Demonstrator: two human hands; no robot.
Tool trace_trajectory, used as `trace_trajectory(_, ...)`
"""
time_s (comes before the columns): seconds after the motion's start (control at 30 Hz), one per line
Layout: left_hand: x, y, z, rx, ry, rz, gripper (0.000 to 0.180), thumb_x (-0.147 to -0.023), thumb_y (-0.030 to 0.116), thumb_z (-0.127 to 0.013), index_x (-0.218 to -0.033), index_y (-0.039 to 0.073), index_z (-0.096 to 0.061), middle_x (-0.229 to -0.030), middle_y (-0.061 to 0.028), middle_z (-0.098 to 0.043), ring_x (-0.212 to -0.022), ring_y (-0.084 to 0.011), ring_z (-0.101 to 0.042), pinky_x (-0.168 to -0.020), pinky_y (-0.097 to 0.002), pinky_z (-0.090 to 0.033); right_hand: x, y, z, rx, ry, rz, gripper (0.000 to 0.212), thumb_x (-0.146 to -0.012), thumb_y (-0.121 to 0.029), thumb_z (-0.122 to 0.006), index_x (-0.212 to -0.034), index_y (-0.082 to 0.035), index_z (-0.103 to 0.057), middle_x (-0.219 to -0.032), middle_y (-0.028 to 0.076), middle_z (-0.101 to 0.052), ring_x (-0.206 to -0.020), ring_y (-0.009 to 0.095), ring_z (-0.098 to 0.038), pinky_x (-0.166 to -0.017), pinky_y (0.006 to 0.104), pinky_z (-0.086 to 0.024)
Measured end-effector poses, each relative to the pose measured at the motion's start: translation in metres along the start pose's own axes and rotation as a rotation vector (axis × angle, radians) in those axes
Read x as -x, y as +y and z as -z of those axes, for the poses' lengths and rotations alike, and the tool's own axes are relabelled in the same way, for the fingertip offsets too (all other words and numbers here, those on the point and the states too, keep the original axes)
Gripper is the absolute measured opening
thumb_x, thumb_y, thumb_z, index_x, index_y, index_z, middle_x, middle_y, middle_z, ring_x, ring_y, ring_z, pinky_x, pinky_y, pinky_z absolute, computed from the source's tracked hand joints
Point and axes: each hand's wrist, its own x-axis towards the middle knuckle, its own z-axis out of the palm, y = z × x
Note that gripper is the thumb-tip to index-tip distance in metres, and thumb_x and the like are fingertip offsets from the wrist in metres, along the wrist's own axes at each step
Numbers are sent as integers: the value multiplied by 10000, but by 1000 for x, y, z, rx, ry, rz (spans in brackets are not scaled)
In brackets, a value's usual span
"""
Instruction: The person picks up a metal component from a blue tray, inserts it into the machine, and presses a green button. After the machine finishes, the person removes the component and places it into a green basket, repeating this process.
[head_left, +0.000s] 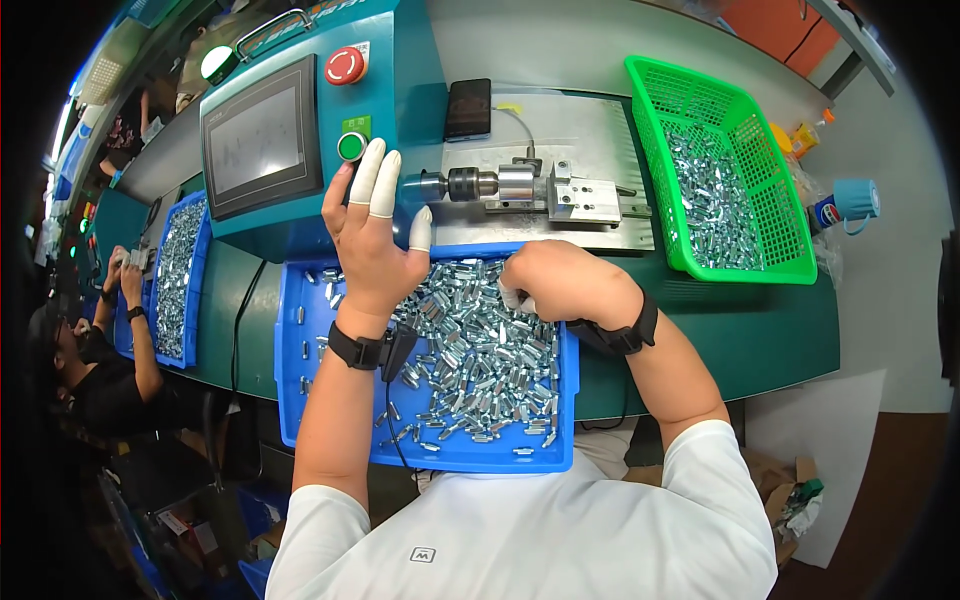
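My left hand point(372, 245) is raised in front of the teal machine point(410, 70), fingers stretched out and spread, white finger cots on some of them. A bare fingertip is close to the round green button point(351, 146); whether it touches is unclear. My right hand point(570, 282) reaches down at the far right corner of the blue tray point(460, 461), fingers curled and partly hidden. What they hold, if anything, does not show. Many small silvery metal pins point(490, 350) fill the tray. Beyond it, a drill-type chuck point(465, 184) faces a silver cylinder point(516, 183) beside a clamp block point(585, 201).
A green basket point(795, 220) of similar metal parts stands at the right. A phone point(468, 108) lies behind the chuck. The machine carries a screen point(262, 137) and a red stop button point(344, 65). At far left a co-worker point(110, 370) handles parts by another blue tray point(198, 300).
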Motion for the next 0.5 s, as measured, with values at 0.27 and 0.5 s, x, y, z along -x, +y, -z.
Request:
trace_trajectory(0.27, 0, 0, 0, -1, -12, 10, 767, -776, 70, -796, -1512, 67, -579, -1598, -123, -552, -1473, -380, -425, -1251, -453, -312, 3, 9, 8, -107, 133, 102, 182, -741, 24, -744, -897, -56, -792, -863, 145, -757, -838, 338, -745, -741, 435, -582)
trace_trajectory(0.5, 1, -1, 0, 15, -4, 9, 758, -782, 70, -795, -1509, 62, -580, -1593, -126, -553, -1476, -382, -424, -1249, -454, -314, 23, 31, 47, -257, 806, -7, 134, -882, -7, -779, -1012, -35, -793, -923, 108, -754, -793, 221, -727, -711, 335, -567)
